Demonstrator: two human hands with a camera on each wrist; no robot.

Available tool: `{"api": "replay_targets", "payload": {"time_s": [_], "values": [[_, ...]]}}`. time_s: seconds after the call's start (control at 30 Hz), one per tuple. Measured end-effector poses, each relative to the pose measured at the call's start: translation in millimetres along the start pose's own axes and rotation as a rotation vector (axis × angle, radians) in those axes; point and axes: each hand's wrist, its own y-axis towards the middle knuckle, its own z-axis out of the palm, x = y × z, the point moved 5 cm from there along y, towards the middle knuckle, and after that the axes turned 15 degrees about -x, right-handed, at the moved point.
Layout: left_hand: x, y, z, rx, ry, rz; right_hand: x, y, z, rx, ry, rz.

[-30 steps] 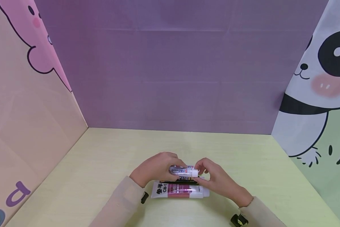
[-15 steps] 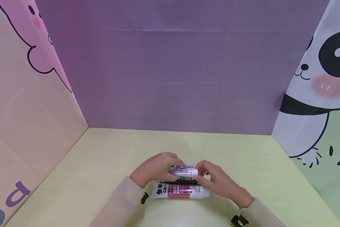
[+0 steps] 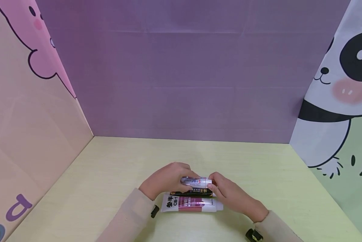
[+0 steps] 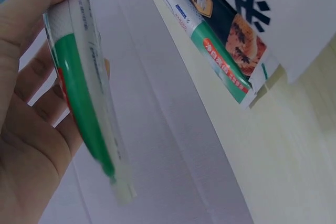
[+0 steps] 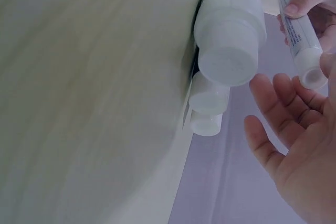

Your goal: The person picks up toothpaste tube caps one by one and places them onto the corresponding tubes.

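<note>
My left hand holds a small white toothpaste tube by its body, above the table. In the left wrist view the tube's green back end hangs below my thumb. At the other end my right hand pinches the white cap between thumb and index finger. Its remaining fingers are spread loosely in the right wrist view. Below the held tube lie a black toothpaste tube and, nearer to me, a bigger white and maroon one. Another white and green tube lies on the black one's far side.
The lying tubes sit side by side on the pale wooden table, white caps toward the right. A purple panel stands at the back. Cartoon-printed panels flank the table, with a panda on the right.
My right thumb and fingers have drawn together around the cap, with the thumb shifting upward. The held tube has rolled slightly in my left hand's grip. The lying tubes have stayed put.
</note>
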Motion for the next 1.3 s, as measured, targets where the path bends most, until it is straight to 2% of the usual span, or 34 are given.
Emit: {"api": "replay_targets", "payload": {"time_s": [0.07, 0.2, 0.37, 0.6, 0.77, 0.97, 1.13, 1.3], "values": [[0.0, 0.6, -0.5, -0.003, -0.008, -0.001, 0, 0.1, 0, 0.001, 0.019, 0.008], [-0.6, 1.0, -1.9, -0.009, -0.012, 0.001, -1, -0.1, -1, -0.011, 0.123, 0.027], [-0.8, 1.6, -2.0, -0.007, -0.008, 0.002, 1, 0.3, -4, -0.045, 0.194, -0.019], [-2.1, 2.5, -0.5, 0.0, -0.013, -0.001, 3, 2.0, -5, -0.074, 0.21, -0.027], [-1.9, 3.3, 0.3, -0.003, -0.034, -0.012, 6, 2.9, -7, -0.114, 0.205, -0.085], [1.9, 1.8, -0.2, -0.006, -0.079, -0.057, 7, 3.1, -11, -0.149, 0.189, -0.133], [7.1, -2.4, -5.0, -0.012, -0.098, -0.092, 8, 3.1, -15, -0.169, 0.194, -0.164], [14.1, -7.4, -13.8, -0.033, -0.094, -0.094, 9, 3.1, -22, -0.206, 0.219, -0.19]]}}
